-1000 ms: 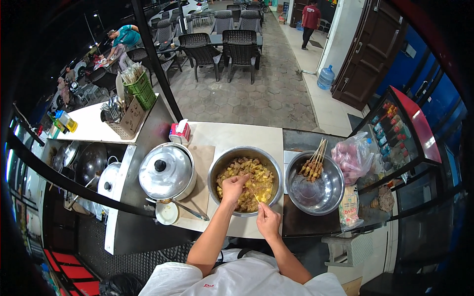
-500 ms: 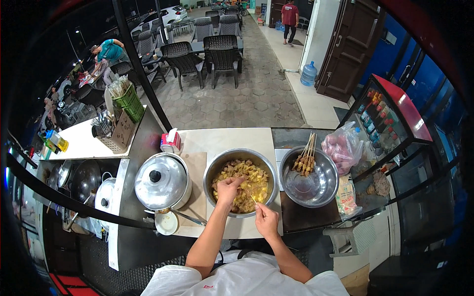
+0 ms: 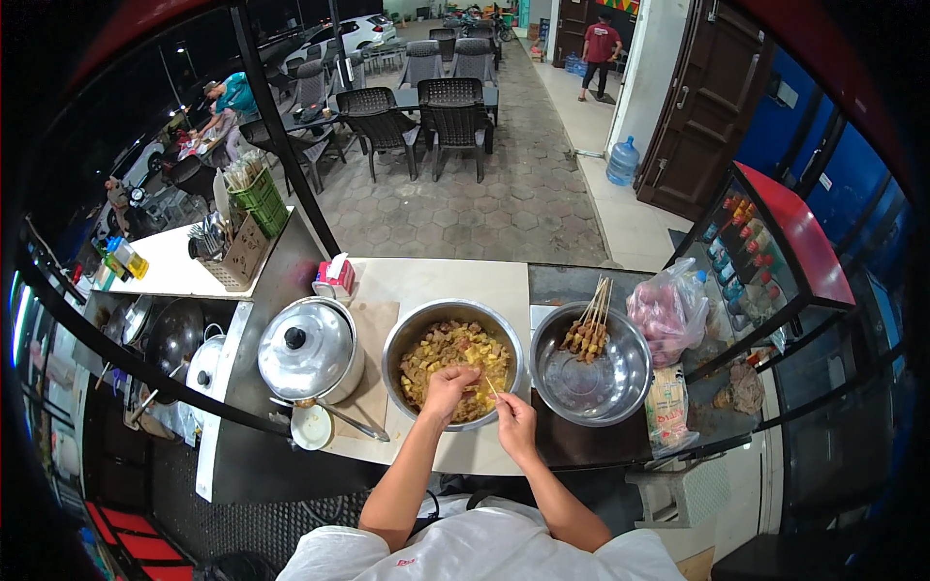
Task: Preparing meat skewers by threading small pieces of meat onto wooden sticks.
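Note:
A steel bowl (image 3: 390, 342) in front of me holds many small chunks of meat (image 3: 438, 351) in a yellowish marinade. My left hand (image 3: 447, 392) is over its near side with fingers pinched together; whatever is between them is too small to make out. Just right of it, at the bowl's near right rim, my right hand (image 3: 516, 426) grips a thin wooden skewer (image 3: 492, 387), its upper end pointing towards my left fingertips. A second steel bowl (image 3: 593, 392) on the right contains several threaded meat skewers (image 3: 587, 337), their sticks leaning on its far rim.
Left of the meat stands a lidded aluminium pot (image 3: 308, 344), with a small white dish (image 3: 312, 427) and a long-handled utensil (image 3: 354, 418) before it. A plastic bag (image 3: 668, 310) lies right of the bowls, near a glass case (image 3: 765, 247). A tissue pack (image 3: 334, 279) sits behind.
The view has shifted, so the bowls appear farther left. Relative to the meat bowl, my hands are slightly nearer its front edge. My right hand still grips the skewer.

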A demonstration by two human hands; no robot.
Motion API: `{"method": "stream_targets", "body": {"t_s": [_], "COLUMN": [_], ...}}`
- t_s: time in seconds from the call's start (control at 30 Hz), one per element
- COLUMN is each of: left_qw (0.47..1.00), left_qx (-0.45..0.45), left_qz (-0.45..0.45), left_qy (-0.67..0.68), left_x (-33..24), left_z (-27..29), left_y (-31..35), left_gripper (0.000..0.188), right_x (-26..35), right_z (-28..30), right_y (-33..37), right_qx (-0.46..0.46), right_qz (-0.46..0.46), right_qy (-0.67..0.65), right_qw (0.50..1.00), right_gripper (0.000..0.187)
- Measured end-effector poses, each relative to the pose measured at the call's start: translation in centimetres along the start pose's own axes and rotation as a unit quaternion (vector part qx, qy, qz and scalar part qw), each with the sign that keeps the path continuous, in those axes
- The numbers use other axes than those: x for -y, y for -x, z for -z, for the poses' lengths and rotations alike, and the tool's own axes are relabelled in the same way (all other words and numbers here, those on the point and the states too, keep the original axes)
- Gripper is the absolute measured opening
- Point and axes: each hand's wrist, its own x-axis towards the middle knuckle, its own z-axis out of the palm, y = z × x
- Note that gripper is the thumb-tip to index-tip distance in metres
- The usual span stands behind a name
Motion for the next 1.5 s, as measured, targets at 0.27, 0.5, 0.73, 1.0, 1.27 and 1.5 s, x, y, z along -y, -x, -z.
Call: {"method": "stream_targets", "body": {"t_s": [0.27, 0.5, 0.73, 1.0, 1.27, 1.5], "left_qw": [0.935, 0.880, 0.866, 0.881, 0.854, 0.875], "left_qx": [-0.148, -0.201, -0.254, -0.285, -0.304, -0.282], "left_qz": [-0.066, -0.061, -0.112, -0.099, -0.154, -0.104], "left_qy": [-0.317, -0.426, -0.415, -0.365, -0.393, -0.381], "left_x": [1.4, 2.5, 4.4, 5.6, 6.4, 3.3], "left_z": [-0.8, -0.4, -2.7, -1.6, 0.9, -2.5], "left_y": [-0.6, 0.3, 0.5, 0.8, 0.6, 0.2], "left_gripper": [0.031, 0.043, 0.039, 0.036, 0.037, 0.035], "right_x": [-1.5, -2.0, -1.8, -1.9, -2.5, -2.0], "right_z": [8.4, 24.7, 29.9, 27.7, 23.8, 30.2], "right_y": [-4.1, -11.6, -20.4, -27.5, -30.2, -25.8], "right_qx": [-0.006, -0.054, 0.098, 0.142, 0.173, 0.071], "right_qz": [0.015, 0.037, 0.021, -0.120, -0.112, -0.060], "right_qy": [0.007, 0.313, 0.436, 0.194, 0.122, -0.065], "right_qw": [1.000, 0.947, 0.894, 0.963, 0.971, 0.994], "right_gripper": [0.016, 0.014, 0.010, 0.011, 0.031, 0.044]}}
